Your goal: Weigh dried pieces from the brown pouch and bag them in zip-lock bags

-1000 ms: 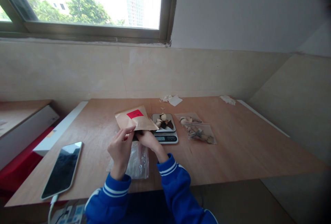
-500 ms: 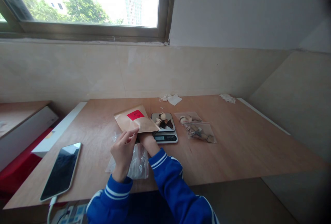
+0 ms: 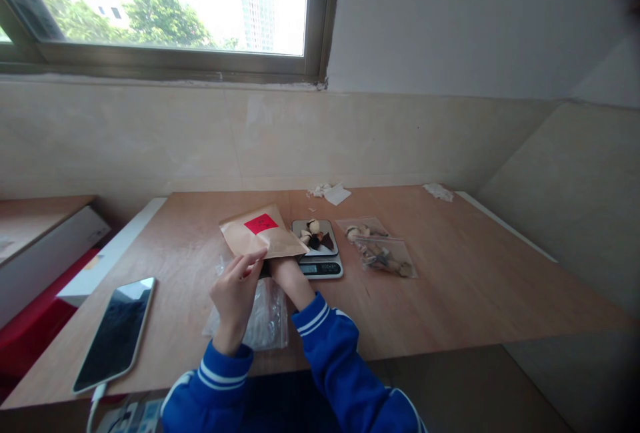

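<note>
While only the head view is on hand, it shows both hands at a brown kraft paper pouch with a red label (image 3: 260, 235), held above the wooden table (image 3: 475, 286) near the middle of its near half. Left hand (image 3: 234, 293) pinches the pouch's near open edge between thumb and fingertips, closed on the paper. Right hand (image 3: 286, 267) is mostly tucked into or under the pouch mouth, only wrist and back of hand showing; cannot tell if its fingers are curled or spread. Both arms wear blue sleeves with white stripes (image 3: 320, 326). Under the hands, a crumpled clear plastic bag (image 3: 265, 319) lies flat on the table close to the near edge. Just beside the pouch toward the right edge sits a small digital kitchen scale with a steel top (image 3: 320, 254), pale and dark chunks piled on its plate. Further right, two clear zip bags with mixed brownish pieces (image 3: 383, 249), overlapping. White crumpled paper scraps (image 3: 331, 191) lie at the far edge, another scrap toward the far right corner. Black-screened smartphone with a white cable (image 3: 116, 333) lies near the near left corner.
</note>
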The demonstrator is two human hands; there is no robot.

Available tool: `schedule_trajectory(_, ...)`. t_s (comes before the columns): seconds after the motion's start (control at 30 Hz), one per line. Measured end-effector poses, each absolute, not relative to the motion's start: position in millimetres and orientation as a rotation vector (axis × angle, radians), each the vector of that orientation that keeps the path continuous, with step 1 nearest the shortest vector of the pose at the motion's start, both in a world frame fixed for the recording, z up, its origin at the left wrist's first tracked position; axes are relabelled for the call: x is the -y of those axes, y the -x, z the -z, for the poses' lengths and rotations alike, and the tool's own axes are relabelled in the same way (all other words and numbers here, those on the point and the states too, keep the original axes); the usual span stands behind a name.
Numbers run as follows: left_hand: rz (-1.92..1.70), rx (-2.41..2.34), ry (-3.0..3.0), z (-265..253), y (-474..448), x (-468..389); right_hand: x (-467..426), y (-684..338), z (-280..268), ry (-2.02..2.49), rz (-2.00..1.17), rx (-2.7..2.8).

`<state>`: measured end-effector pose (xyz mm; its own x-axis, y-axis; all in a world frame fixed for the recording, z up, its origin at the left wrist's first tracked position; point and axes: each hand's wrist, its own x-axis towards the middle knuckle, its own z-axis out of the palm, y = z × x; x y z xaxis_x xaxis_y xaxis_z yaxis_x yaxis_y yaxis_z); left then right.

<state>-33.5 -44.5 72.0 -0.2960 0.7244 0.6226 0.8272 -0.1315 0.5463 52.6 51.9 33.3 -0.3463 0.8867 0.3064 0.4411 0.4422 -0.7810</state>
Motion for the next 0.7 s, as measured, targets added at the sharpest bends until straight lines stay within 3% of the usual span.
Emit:
schedule_trajectory(0.33,1.425,2.101,1.759,-84.2,38.8,43.6,7.6,-78.2,-46.7,1.227,-0.621,1.966)
schedule_trajectory(0.57,1.444,2.135,1.736,-98.2,45.8,36.6,51.0,-107.6,-55.6,1.097,-0.595,1.497)
schedule_trajectory(0.7,1.441,2.145,1.702,-104.1,52.1,33.8,27.1,-155.8,-53.0,1.177,-0.419,1.335)
